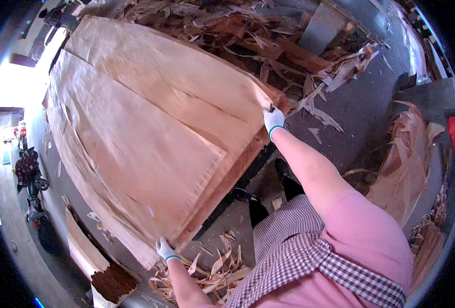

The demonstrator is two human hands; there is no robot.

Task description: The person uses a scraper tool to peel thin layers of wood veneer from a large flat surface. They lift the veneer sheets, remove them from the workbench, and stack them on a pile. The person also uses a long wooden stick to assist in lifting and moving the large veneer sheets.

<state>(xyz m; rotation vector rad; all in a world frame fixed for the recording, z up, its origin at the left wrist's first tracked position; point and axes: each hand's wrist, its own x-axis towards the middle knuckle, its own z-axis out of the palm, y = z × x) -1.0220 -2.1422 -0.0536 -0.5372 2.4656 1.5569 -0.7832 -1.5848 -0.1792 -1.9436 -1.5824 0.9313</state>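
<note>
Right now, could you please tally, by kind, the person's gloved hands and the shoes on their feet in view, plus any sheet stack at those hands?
Gloved hands: 2
Shoes: 2
Sheet stack: 1
Total: 5

A dark base (237, 184) carries the stacked wood sheets (140, 133), and the grey floor (358, 115) bears torn strips (220, 262).

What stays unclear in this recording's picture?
All in the head view:
Left hand: its own back hides whether the fingers grip the wood sheets.
Dark thing at the right hand: too small to identify.
Lower sheets: mostly covered by those on top.
Left arm: cut off by the lower edge.
Bright opening: glare washes out what lies beyond.
</note>
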